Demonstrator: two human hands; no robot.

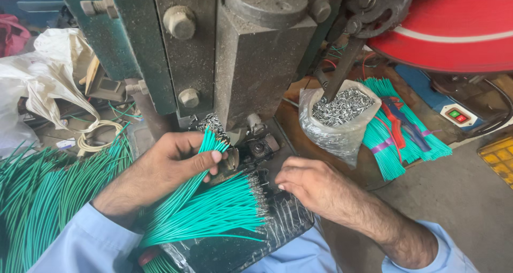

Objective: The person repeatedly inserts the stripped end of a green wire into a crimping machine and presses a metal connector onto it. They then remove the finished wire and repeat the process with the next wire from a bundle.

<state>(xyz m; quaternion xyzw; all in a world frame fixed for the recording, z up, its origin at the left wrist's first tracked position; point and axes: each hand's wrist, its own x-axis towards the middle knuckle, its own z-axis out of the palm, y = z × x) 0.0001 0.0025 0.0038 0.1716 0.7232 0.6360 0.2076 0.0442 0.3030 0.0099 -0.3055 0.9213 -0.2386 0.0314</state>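
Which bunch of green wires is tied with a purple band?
The bundle of green wires right of the clear plastic bag of metal pieces; other bunches lie loose.

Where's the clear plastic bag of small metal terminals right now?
Head view, right of centre: the clear plastic bag of small metal terminals sits beside the grey press block, left of the bundled green wires.

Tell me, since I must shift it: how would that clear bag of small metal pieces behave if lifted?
The bag probably feels heavy for its size, being packed with metal pieces. Its thin plastic looks floppy, likely sagging. Its open mouth might spill if tipped.
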